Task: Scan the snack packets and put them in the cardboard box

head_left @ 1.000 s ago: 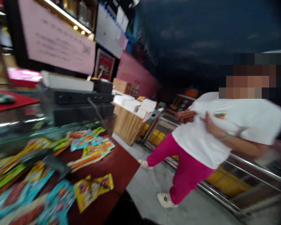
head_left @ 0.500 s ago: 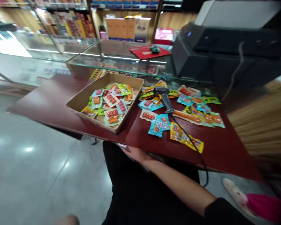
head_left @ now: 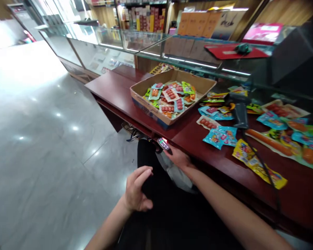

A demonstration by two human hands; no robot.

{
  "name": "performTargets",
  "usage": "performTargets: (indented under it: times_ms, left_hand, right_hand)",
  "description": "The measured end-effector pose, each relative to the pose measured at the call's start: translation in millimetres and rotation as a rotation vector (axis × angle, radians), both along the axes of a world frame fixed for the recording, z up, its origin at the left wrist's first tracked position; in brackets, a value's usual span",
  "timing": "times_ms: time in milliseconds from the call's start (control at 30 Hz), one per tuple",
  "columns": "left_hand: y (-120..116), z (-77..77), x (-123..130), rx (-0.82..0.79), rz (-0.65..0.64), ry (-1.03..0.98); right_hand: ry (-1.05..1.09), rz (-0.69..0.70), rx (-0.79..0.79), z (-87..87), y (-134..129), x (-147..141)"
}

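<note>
My right hand (head_left: 179, 156) is just below the table's front edge, its fingers closed round a phone (head_left: 163, 143) with a lit screen. Over my lap, my left hand (head_left: 137, 190) is held in the air, fingers loosely bent and thumb apart, with nothing visible in it. On the table, a cardboard box (head_left: 149, 111) contains several small packs of sausages (head_left: 170, 94) in clear, blue and green wrappers. A black barcode scanner (head_left: 240, 113) rests among loose snack packs to the right, its cable running over a yellow snack pack (head_left: 258, 165).
The dark red table (head_left: 114, 91) runs along a glass display counter (head_left: 190, 61). On the counter lies a red mat (head_left: 225, 52) with a dark green object. Grey floor (head_left: 54, 166) stretches off to the left, and boxed goods (head_left: 200, 23) stand behind.
The view has swung left, so the box and scanner appear farther right. My left hand has come up into view over my lap. The phone in my right hand now shows its lit screen.
</note>
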State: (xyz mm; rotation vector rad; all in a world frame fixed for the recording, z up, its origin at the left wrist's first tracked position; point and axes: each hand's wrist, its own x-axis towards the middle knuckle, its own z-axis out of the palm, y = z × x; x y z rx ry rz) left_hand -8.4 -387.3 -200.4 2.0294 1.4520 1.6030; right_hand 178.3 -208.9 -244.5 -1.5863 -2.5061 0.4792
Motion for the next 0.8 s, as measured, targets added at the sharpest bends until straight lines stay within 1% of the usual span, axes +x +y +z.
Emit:
performTargets:
  times_ms: [100, 200, 267, 367, 500, 567, 600, 667, 733, 800]
  left_hand:
    - [-11, -6.0, -4, 0.008, 0.023, -0.067]
    - [-20, -14.0, -10, -0.045, 0.048, -0.08]
    - [-21, -18.7, -13, -0.071, 0.049, -0.083]
    - [-20, -21.9, -17, -0.091, 0.04, -0.077]
    - [-19, -22.0, -19, -0.091, 0.01, -0.067]
    - [-16, -24.4, -17, -0.098, -0.024, -0.093]
    - [-12, -27.1, -14, -0.129, -0.038, -0.128]
    - [7, -36.2, -5, -0.274, -0.039, -0.263]
    - [40, -49.2, 8, -0.549, 0.058, -0.496]
    - [81, -63.1, 24, -0.887, 0.062, -0.743]
  right_hand:
    - [-0.071, -0.018, -0.014, 1.3, -1, -4]
    - [-0.115, -0.006, -0.016, 5.5, -4, -7]
    - [-0.13, 0.0, -0.016, 8.3, -6, -5]
    - [-0.137, 0.001, -0.024, 9.2, -9, 6]
    - [-0.122, 0.019, -0.045, 3.7, -11, 29]
    - [-0.117, 0.034, -0.058, 0.6, -11, 39]
    - [-0.114, 0.046, -0.067, -0.5, -11, 43]
    - [-0.104, 0.085, -0.081, -1.7, -12, 48]
    - [-0.094, 0.141, -0.069, -1.4, -13, 52]
    - [-0.085, 0.198, -0.029, 0.0, -16, 55]
